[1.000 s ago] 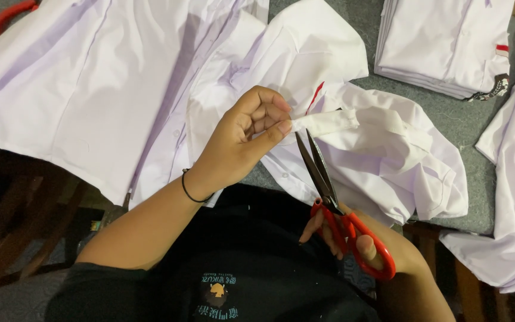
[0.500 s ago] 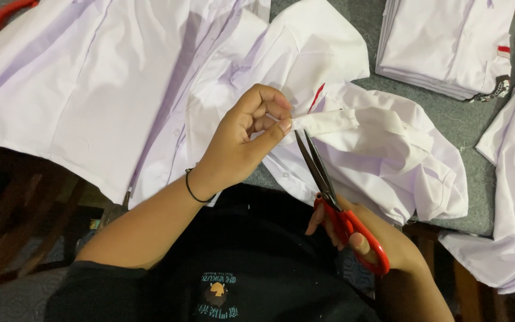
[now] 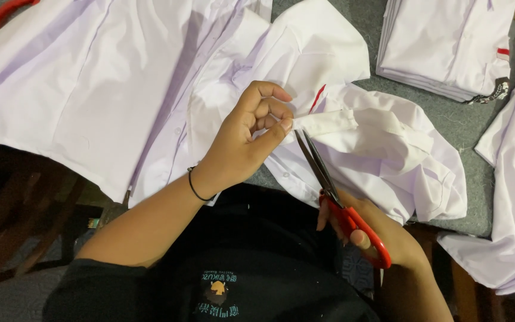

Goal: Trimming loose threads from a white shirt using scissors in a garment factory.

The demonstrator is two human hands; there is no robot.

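white cotton shirt (image 3: 382, 155) spread on grey felt tabletop (image 3: 466, 128), unmoved | left hand (image 3: 242, 140) pinching shirt's folded edge, now nearer the blades | right hand (image 3: 359, 229) gripping red-handled steel scissors (image 3: 335, 194), blade tips at that fold, handles shifted slightly lower

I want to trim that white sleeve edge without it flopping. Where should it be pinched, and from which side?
Pinch the folded cuff end from its left side, as the left hand does. The fold there is narrow and stiff, and that leaves its underside open to the scissors rising from the right hand.
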